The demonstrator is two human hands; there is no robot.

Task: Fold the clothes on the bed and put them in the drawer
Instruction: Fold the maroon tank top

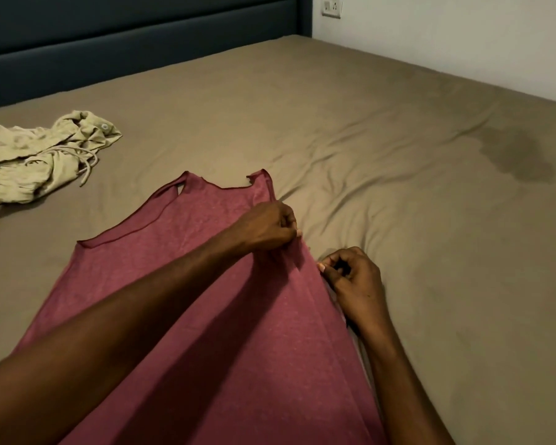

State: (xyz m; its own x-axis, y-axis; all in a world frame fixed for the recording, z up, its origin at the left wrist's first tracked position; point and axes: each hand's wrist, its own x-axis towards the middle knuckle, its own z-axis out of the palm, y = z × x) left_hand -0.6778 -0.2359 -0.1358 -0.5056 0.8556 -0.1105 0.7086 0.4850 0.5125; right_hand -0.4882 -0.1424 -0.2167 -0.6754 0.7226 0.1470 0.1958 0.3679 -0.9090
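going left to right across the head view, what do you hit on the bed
crumpled beige garment → maroon tank top → left hand pinching the top's right edge → right hand pinching the same edge → dark stain on the sheet

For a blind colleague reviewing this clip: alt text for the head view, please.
Both hands, left hand and right hand, pinch the right edge of a maroon tank top spread on a brown bed sheet; a crumpled beige garment lies far left.
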